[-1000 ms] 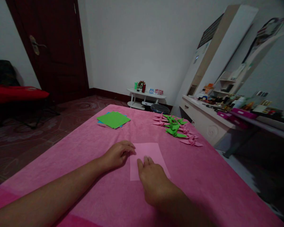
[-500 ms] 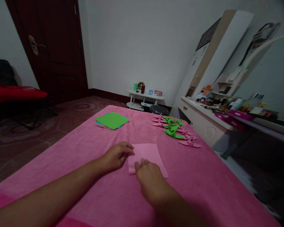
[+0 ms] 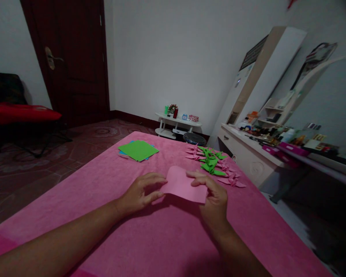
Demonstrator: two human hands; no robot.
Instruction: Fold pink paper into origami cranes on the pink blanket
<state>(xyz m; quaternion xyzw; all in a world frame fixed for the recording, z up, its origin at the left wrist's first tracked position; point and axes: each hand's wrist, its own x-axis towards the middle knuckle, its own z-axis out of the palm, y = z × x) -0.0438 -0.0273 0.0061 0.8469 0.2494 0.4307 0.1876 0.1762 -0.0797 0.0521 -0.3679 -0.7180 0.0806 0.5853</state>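
Observation:
A sheet of pink paper is raised a little off the pink cloth, bowed, with a shadow beneath it. My right hand grips its right side, fingers bent over the upper face; the thumb is partly hidden. At the sheet's left edge is my left hand, with thumb and fingers apart and their tips at the edge, seemingly touching it. Beyond them at the right lie several folded paper cranes, green and pink. A stack of square paper, green sheet on top and blue below, lies at the far left.
Pink cloth covers the table under my hands. A dressing table crowded with bottles and boxes stands to the right. Against the back wall is a small white shelf stand. A red-covered chair and a dark door are at left.
The pink paper has come up off the cloth and turned. My right hand has moved from pressing on it to gripping its right side. My left thumb and fingers have spread apart.

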